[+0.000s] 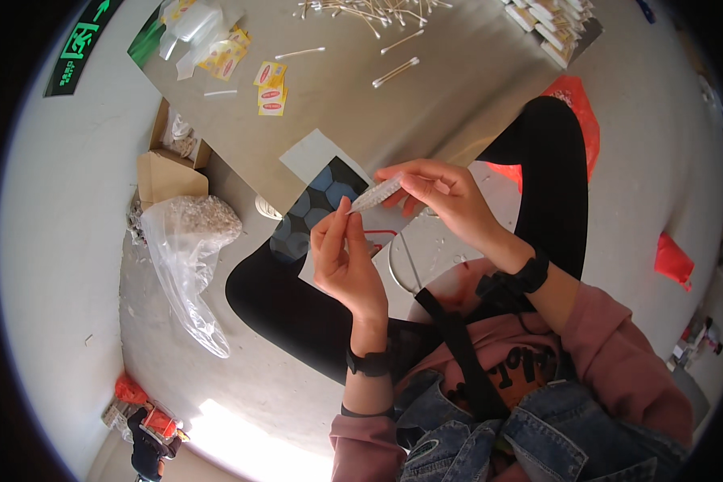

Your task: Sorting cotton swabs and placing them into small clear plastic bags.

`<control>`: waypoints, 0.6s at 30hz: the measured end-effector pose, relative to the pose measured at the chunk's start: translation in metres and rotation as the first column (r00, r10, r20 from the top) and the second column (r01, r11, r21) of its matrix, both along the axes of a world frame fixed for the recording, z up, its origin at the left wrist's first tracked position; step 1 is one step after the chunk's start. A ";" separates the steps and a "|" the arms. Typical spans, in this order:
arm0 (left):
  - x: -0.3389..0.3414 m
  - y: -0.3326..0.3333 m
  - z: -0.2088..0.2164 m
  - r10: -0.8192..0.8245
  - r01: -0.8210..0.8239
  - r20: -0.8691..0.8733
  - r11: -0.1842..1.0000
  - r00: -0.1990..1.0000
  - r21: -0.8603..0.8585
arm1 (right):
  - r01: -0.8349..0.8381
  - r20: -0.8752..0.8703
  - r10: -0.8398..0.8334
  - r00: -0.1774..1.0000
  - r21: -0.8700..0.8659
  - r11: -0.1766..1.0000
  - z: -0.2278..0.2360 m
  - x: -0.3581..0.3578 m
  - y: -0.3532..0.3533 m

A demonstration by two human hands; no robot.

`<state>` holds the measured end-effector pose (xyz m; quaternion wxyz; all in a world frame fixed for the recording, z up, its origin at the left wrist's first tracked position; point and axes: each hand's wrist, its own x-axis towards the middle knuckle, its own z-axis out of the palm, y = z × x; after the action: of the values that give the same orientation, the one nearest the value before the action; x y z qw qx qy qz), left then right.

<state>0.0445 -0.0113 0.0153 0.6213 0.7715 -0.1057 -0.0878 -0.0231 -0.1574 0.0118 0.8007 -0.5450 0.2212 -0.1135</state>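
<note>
Clear plastic sleeve pinched at both ends, left hand and right hand fingers closed. Loosened grip could drop it off the desk.

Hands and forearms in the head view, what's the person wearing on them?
Both hands are bare. The left hand has a black band at the wrist and a pink sleeve pushed up the forearm. The right hand has a black wrist strap with a small black unit on it, and a pink sleeve further up. No rings show.
</note>
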 end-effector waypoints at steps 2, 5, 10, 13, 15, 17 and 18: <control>0.000 0.000 0.000 0.003 -0.003 0.002 1.000 1.000 0.012 | 0.000 0.019 0.000 1.000 0.009 1.000 -0.002 0.000 0.000; 0.000 0.000 0.001 0.007 -0.007 0.009 0.999 1.000 0.039 | 0.021 0.025 -0.022 0.999 0.033 0.999 -0.005 0.000 0.001; 0.000 0.002 0.003 -0.001 -0.001 0.031 0.998 1.000 0.067 | 0.017 0.014 -0.018 1.000 0.048 0.999 -0.002 0.001 0.001; 0.000 0.002 0.002 -0.012 0.010 0.044 0.998 0.999 0.057 | 0.014 0.010 -0.015 1.000 0.057 0.998 -0.001 0.000 0.001; 0.001 0.001 0.005 -0.040 0.039 0.004 0.999 0.999 0.021 | 0.014 0.005 -0.014 1.000 0.068 0.998 0.000 0.000 0.000; 0.003 -0.001 0.006 -0.059 0.059 -0.031 0.998 0.998 -0.016 | -0.003 -0.002 0.003 1.000 -0.002 1.000 0.001 -0.001 -0.001; 0.005 -0.001 0.006 -0.080 0.077 -0.064 0.996 0.995 -0.055 | -0.004 -0.002 0.004 1.000 -0.002 1.000 0.001 0.000 0.000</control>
<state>0.0492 -0.0125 0.0215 0.6405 0.7468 -0.1176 -0.1349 -0.0235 -0.1574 0.0129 0.8003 -0.5462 0.2207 -0.1115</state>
